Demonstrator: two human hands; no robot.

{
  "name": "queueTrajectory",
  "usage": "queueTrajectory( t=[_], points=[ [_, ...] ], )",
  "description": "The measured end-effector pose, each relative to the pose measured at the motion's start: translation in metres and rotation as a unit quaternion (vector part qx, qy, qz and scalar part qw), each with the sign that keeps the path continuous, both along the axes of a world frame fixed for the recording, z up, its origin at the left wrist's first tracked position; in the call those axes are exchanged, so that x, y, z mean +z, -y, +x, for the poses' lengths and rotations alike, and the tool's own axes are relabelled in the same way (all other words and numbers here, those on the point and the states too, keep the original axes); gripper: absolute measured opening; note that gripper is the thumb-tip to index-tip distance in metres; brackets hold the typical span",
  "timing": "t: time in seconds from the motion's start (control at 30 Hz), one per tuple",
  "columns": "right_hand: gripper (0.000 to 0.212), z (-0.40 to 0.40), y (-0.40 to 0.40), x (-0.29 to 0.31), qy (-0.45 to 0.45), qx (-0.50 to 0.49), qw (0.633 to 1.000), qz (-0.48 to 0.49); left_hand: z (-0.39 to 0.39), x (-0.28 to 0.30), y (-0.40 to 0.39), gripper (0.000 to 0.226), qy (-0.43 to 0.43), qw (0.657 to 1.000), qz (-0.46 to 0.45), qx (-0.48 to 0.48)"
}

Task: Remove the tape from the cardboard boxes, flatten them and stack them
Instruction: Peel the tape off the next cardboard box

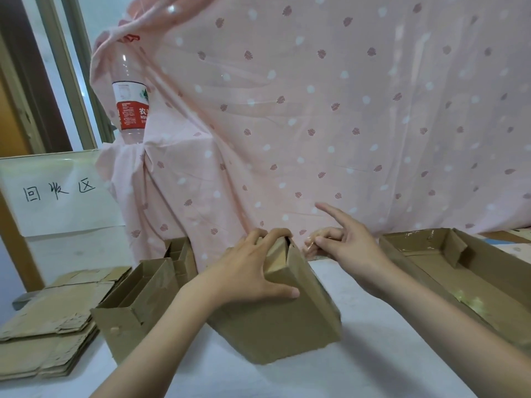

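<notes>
Left hand [253, 271] gripping cardboard box [275, 314] on table [359, 354]; right hand [344, 239] fingers pinching clear tape [311, 239], index extended. Best peeled slowly, box braced.

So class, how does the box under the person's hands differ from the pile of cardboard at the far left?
The box stands folded and hollow; the pile lies flat. The left hand grips the box; nothing touches the pile. The box is one piece; the pile has several layers. Both are brown cardboard.
</notes>
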State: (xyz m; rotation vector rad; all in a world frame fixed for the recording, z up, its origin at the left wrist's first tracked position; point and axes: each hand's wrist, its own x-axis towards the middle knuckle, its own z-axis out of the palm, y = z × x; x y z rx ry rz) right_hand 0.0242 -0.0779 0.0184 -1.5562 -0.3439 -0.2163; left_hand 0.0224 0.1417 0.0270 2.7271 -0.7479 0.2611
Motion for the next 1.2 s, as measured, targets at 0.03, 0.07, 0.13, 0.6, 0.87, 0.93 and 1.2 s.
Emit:
queueTrajectory(
  t=[0.03,0.07,0.13,0.6,0.87,0.93,1.2],
  points=[
    [0.048,0.001,0.002,0.002,0.008,-0.004,1.0,0.001,0.0,0.0,-0.002,0.088,-0.002,0.999,-0.036,0.002],
    [0.041,0.001,0.003,0.005,0.016,-0.011,1.0,-0.007,-0.001,-0.001,-0.004,0.087,-0.002,0.997,-0.072,0.004],
    [0.028,0.001,0.006,0.009,0.021,-0.032,0.999,-0.034,-0.002,-0.005,-0.007,0.084,0.0,0.992,-0.127,0.007],
    [0.009,0.002,-0.003,0.004,0.042,-0.047,0.964,-0.258,0.005,-0.075,-0.018,0.078,-0.097,0.959,-0.264,0.031],
    [0.02,0.009,-0.018,0.013,0.04,0.004,0.934,-0.356,0.0,-0.061,-0.012,0.066,-0.017,0.99,-0.134,0.043],
    [0.014,0.009,-0.021,0.014,0.044,0.013,0.94,-0.337,-0.003,-0.054,-0.002,0.073,0.014,0.993,-0.112,0.034],
    [0.025,0.017,-0.018,0.017,0.071,-0.026,0.917,-0.391,-0.006,-0.047,0.02,0.101,0.014,0.993,0.084,0.076]
  ],
)
